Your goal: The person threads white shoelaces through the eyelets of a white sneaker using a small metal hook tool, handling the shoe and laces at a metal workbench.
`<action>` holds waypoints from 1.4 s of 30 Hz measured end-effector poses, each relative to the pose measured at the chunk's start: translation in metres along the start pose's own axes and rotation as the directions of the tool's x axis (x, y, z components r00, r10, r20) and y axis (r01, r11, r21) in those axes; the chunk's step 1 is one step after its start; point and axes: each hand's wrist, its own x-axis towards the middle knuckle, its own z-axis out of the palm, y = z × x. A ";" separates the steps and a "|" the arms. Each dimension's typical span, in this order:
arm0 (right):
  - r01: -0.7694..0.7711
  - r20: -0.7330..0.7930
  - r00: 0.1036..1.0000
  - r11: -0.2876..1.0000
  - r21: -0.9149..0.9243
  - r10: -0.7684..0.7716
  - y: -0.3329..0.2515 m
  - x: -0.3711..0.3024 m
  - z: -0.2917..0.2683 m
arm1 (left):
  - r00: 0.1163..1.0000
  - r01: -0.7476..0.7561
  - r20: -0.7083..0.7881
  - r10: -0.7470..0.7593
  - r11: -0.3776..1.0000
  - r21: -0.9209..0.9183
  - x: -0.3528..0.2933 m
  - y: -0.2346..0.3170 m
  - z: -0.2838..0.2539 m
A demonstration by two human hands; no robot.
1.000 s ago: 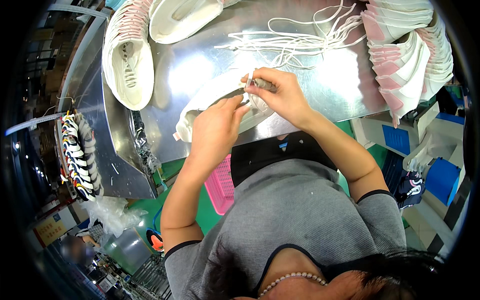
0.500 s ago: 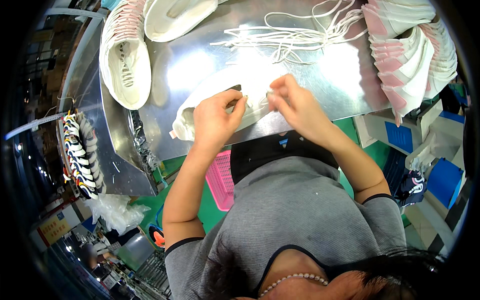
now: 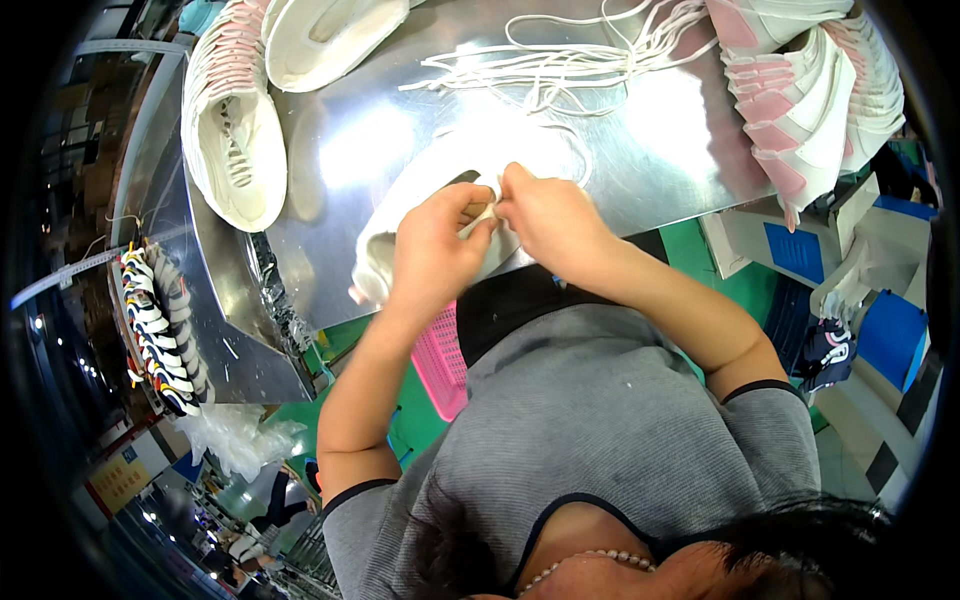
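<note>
Metal covers most of the upper frame, a shiny grey surface [image 3: 380,150] carrying everything. Stacked white and pink shoes [image 3: 810,110] fill the upper right, and another white shoe [image 3: 235,130] lies at the upper left with a shoe sole [image 3: 330,35] beside it. A white shoe [image 3: 440,190] lies at the centre, near the surface's lower edge, under both hands. A loose tangle of white laces [image 3: 560,60] spreads above it. The left hand [image 3: 435,250] and right hand [image 3: 550,220] meet over the shoe's opening, fingers pinched together on the white material there. A pink basket [image 3: 440,360] shows below the surface.
</note>
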 end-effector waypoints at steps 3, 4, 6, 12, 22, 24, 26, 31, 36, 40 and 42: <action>0.046 -0.024 0.999 0.996 -0.078 -0.048 0.000 0.004 0.015 | 0.982 -0.166 -0.033 0.184 0.938 0.305 -0.005 0.002 0.003; 0.080 -0.054 0.995 0.993 -0.082 -0.085 0.004 0.003 0.017 | 0.968 -0.220 -0.038 0.246 0.916 0.337 -0.007 0.001 0.003; 0.167 -0.056 0.984 0.986 -0.001 -0.167 0.009 -0.017 -0.010 | 0.972 -0.208 -0.024 0.233 0.905 0.371 -0.017 0.013 -0.003; 0.007 -0.054 0.998 0.897 0.441 0.019 0.017 -0.015 -0.106 | 0.694 -0.621 0.074 0.716 0.543 0.565 -0.051 -0.001 -0.015; -0.123 -0.009 0.983 0.696 0.707 0.183 0.027 0.011 -0.052 | 0.869 -0.442 -0.049 0.493 0.816 0.371 -0.023 -0.001 -0.020; -0.103 -0.050 0.975 0.635 0.766 0.218 0.021 0.014 -0.047 | 0.954 -0.257 -0.085 0.287 0.931 0.257 -0.019 -0.007 -0.020; -0.060 -0.079 0.975 0.587 0.808 0.208 0.021 0.015 -0.045 | 0.890 0.398 0.338 -0.305 0.883 -0.249 -0.015 -0.004 -0.042; -0.122 -0.043 0.976 0.697 0.707 0.214 0.023 0.021 -0.036 | 0.677 0.699 0.576 -0.459 0.646 -0.307 0.010 -0.001 -0.037; -0.322 0.100 0.921 0.590 0.740 0.377 0.027 0.021 -0.029 | 0.813 0.545 0.469 -0.345 0.735 -0.404 0.018 -0.022 -0.025; -0.402 0.122 0.874 0.559 0.725 0.470 0.031 0.018 -0.036 | 0.977 0.211 0.084 -0.194 0.885 -0.416 0.025 -0.034 -0.021; -0.457 0.173 0.866 0.604 0.653 0.469 0.035 0.019 -0.039 | 0.989 0.147 0.057 -0.137 0.855 -0.498 0.023 -0.037 -0.013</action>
